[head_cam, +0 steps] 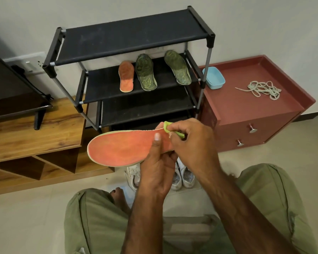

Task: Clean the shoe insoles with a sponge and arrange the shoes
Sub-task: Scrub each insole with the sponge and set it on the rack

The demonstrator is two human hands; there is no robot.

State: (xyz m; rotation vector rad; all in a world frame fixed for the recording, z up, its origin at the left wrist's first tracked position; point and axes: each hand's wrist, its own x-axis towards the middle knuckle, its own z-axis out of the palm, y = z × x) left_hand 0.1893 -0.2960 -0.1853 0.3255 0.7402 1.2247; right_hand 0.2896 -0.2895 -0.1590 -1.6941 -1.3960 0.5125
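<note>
Insole (121, 147) | left hand (157, 169) grips it | right hand (193, 142) pinches sponge (168, 128)

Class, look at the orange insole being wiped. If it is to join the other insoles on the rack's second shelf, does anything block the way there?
Nothing visible does. The orange insole, gripped by the left hand and wiped by the right hand with the green sponge, sits in front of the rack. The second shelf has bare space left of the smaller orange insole.

White shoes (184, 177) mostly behind hands.
</note>
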